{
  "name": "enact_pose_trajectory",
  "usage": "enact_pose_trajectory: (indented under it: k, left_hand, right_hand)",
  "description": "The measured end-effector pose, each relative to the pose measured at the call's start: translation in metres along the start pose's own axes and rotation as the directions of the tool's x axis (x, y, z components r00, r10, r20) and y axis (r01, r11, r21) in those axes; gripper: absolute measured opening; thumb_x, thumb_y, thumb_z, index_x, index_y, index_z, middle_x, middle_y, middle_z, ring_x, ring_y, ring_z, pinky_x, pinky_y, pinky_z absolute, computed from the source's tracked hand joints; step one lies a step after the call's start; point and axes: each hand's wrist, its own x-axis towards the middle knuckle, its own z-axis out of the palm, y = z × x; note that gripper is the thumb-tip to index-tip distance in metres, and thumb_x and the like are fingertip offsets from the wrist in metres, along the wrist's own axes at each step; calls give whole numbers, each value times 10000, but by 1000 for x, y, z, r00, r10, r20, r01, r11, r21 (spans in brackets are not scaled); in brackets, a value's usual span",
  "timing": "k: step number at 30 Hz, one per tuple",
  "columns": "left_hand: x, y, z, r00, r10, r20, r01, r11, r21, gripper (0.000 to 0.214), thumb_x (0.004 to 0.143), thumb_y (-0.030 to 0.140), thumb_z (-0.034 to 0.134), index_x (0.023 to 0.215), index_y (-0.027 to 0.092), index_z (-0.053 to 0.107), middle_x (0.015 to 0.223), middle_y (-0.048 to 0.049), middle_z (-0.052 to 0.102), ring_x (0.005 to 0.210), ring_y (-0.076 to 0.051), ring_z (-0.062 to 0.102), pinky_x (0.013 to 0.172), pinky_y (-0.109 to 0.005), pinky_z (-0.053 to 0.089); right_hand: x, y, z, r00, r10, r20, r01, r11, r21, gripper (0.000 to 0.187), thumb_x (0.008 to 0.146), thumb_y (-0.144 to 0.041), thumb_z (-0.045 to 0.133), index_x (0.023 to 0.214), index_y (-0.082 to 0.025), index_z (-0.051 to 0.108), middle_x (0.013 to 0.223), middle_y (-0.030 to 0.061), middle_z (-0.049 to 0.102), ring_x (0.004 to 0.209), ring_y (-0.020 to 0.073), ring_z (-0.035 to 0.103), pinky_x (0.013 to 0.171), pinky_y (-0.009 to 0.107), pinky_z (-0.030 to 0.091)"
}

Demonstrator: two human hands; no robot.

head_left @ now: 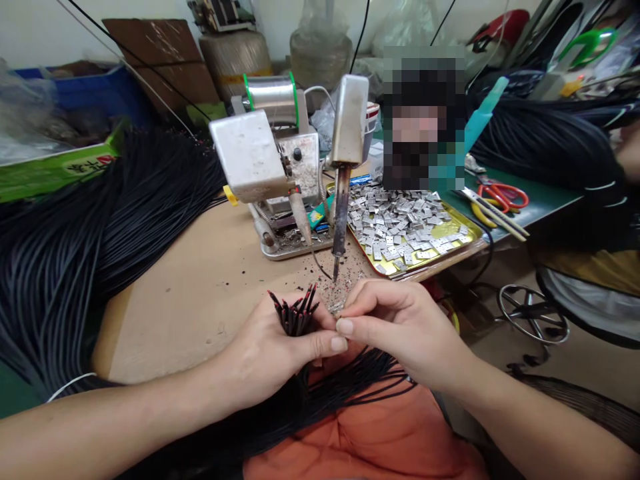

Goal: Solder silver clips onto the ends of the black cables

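Observation:
My left hand (300, 337) is closed around a bundle of black cables (296, 319), whose cut ends with red tips stick up above the fist. Close by on the right, my right hand (387, 323) is in a pinch, thumb against forefinger, meeting the left thumb and fingertips. Whatever lies in that pinch is too small and covered to name. Just beyond the fingers, the soldering iron (341, 207) points down with its dark tip above the bench. Lengths of black cable (350, 383) trail below my hands over orange cloth on the lap.
A solder feeder (247, 157) with a solder spool (273, 100) stands behind the hands. A yellow tray (457, 233) of small metal plates sits right, near red-handled scissors (505, 197) and tweezers (495, 213). Black cables (125, 200) heap at left. A person (423, 120) is across the bench.

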Motion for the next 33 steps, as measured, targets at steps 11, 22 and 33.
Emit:
enact_pose_trajectory:
  k: [11,22,33]
  left_hand:
    - [3,5,2,985,-111,-130,107,994,-35,247,689,200,846,897,112,748,534,28,648,444,-71,557,368,-119,402]
    - [4,2,1,986,-106,-128,104,994,-26,269,698,227,852,919,116,748,528,30,640,442,-71,550,362,-122,387]
    - [8,-6,-7,991,-41,-127,29,995,-97,382,771,314,817,1093,126,734,543,19,601,433,-75,493,368,-151,326]
  right_hand:
    - [13,-22,-101,935,-247,-255,-172,315,-934,109,838,-248,673,885,-226,769,890,60,747,751,238,656,670,362,454]
    - [19,-18,-88,925,-141,-352,-275,392,-878,103,854,-234,637,758,-217,669,686,24,663,614,175,571,582,321,386]
    - [13,-7,-40,972,-48,-231,14,989,-148,166,895,-287,707,901,-218,556,799,9,678,667,130,654,576,237,547]
